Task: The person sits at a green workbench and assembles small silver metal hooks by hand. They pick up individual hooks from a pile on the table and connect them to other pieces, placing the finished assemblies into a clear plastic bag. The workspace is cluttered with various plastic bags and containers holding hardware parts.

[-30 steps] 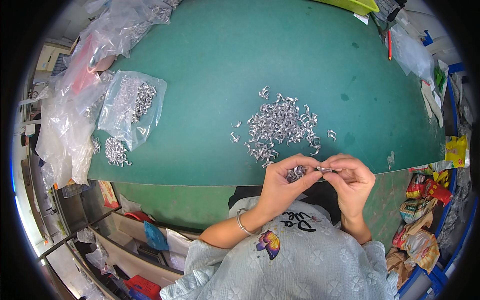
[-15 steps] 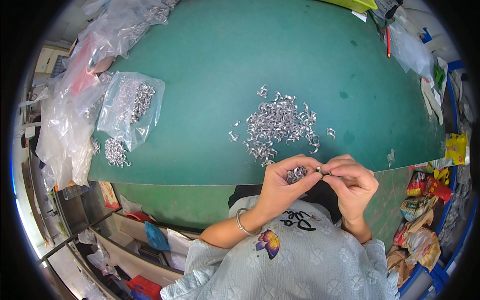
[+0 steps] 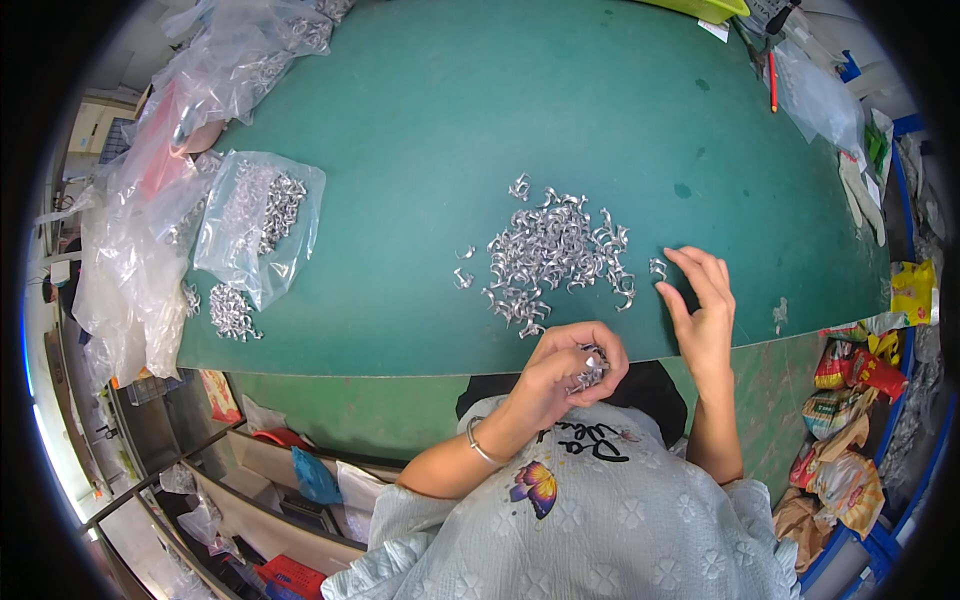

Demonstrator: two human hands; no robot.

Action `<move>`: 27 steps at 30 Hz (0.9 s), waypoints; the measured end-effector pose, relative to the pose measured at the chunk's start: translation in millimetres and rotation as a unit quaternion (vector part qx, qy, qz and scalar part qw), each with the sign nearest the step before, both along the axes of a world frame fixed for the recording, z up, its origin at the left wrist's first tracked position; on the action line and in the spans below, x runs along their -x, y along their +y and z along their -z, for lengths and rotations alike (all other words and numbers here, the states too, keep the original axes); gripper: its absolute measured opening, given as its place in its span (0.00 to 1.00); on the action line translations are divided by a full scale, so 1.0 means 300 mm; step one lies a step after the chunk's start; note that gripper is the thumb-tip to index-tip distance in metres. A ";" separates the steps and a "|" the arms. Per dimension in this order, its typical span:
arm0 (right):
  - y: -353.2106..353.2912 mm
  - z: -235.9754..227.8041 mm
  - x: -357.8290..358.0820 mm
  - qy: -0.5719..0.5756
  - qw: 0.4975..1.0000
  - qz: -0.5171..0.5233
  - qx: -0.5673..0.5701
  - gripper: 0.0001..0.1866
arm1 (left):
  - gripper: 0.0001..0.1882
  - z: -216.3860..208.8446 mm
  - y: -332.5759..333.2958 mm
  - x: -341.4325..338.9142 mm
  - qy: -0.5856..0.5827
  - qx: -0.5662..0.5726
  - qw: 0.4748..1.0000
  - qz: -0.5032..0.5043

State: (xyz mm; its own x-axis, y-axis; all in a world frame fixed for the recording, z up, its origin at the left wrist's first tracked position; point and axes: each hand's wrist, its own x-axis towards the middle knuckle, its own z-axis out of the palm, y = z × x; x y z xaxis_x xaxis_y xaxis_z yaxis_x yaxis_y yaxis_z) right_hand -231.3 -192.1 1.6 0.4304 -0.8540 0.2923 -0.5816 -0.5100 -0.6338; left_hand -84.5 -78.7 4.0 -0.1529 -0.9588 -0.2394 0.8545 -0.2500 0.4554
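My left hand [image 3: 557,375] is curled at the table's near edge around several small silvery curved metal pieces [image 3: 590,368], which show between its thumb and fingers. To the right, my right hand [image 3: 708,310] is over the green table, thumb and fingertips apart. Just left of those fingertips lies a single curved metal piece [image 3: 657,269]; whether they touch it I cannot tell. A large loose pile of the same pieces [image 3: 550,250] spreads over the table in front of my left hand, with a few strays around it.
At left on the green table [image 3: 400,200] lie a clear plastic bag [image 3: 292,255] of metal pieces and a small heap [image 3: 233,312] of them. More plastic bags [image 3: 150,240] cover the left edge. A red pencil-like stick [image 3: 773,85] and a lime-green tray [image 3: 712,8] sit at far right.
My right hand has left my left hand and reached forward to the lone piece, its fingers parting. My left hand has drawn back slightly and closed more around its pieces.
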 end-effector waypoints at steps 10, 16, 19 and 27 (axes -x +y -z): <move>-0.003 0.017 0.012 -0.072 0.995 -0.002 -0.070 0.08 | 0.14 0.023 -0.002 0.031 -0.235 0.001 0.967 -0.095; 0.063 -0.023 -0.003 -0.299 0.904 -0.016 -0.304 0.09 | 0.09 -0.016 -0.037 0.051 -0.196 -0.110 0.968 -0.112; 0.086 -0.050 -0.007 -0.309 0.895 -0.069 -0.315 0.10 | 0.06 -0.034 -0.044 0.060 -0.303 -0.071 0.938 -0.150; 0.101 -0.074 -0.008 -0.341 0.882 -0.117 -0.302 0.11 | 0.06 -0.041 -0.025 0.040 -0.271 -0.069 0.956 -0.091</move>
